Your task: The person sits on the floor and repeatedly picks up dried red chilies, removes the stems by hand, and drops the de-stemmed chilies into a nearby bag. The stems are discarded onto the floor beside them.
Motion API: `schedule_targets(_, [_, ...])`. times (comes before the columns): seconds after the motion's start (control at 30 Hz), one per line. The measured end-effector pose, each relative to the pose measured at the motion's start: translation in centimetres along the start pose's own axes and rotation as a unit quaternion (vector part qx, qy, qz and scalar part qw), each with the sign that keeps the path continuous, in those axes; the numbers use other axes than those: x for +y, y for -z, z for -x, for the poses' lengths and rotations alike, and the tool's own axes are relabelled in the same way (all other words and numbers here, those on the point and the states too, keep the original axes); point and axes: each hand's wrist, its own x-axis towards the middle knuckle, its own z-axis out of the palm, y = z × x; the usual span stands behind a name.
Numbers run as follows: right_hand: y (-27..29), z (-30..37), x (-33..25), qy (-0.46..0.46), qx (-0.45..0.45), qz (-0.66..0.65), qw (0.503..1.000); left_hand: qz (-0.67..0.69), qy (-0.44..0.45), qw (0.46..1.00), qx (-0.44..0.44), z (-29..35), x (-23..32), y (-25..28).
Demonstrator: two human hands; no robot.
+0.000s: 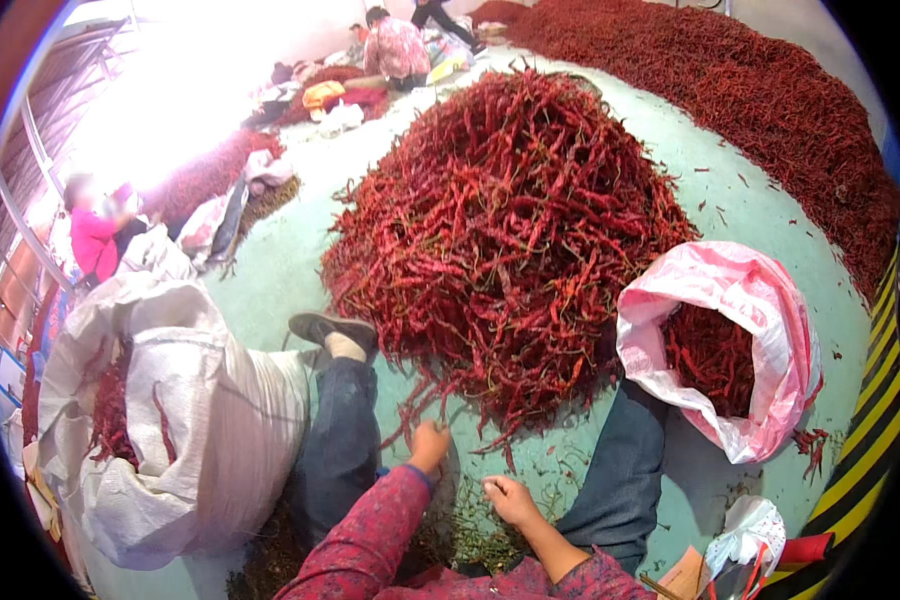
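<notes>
A large heap of dried red chili peppers (510,230) lies on the floor between my outstretched legs. My left hand (430,446) is closed at the near edge of the heap, beside a few loose chilies that stick out of it. Anything in its fingers is too small to make out. My right hand (509,499) is held lower and to the right, fingers curled together above scattered stems (485,540) on the floor. Whether it pinches anything does not show. A white woven sack (240,400) with some chilies inside stands left; a pink-and-white sack (790,330) holding chilies stands right.
A long bank of chilies (710,90) runs along the far right wall. People sit among sacks at the back and far left. Yellow-black striped edging (865,430) borders the right side. A white plastic bag (745,530) lies by my right leg (615,480).
</notes>
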Motion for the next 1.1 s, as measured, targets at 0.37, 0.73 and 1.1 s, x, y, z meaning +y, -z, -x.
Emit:
schedule_targets(0.37, [-0.1,0.6,-0.6,0.005,-0.033,0.034,0.999,0.152,-0.072,0.951,-0.259,15.8,0.5,4.3])
schedule_targets(0.73, [-0.2,2.1,-2.5,-0.019,-0.103,-0.143,0.984,0.331,0.03,0.881,-0.337,15.2,-2.7,1.4])
schedule_targets(1.1, [-0.2,0.8,0.1,0.006,-0.002,-0.028,1.0,0.299,-0.168,0.877,-0.336,17.1,4.6,7.3])
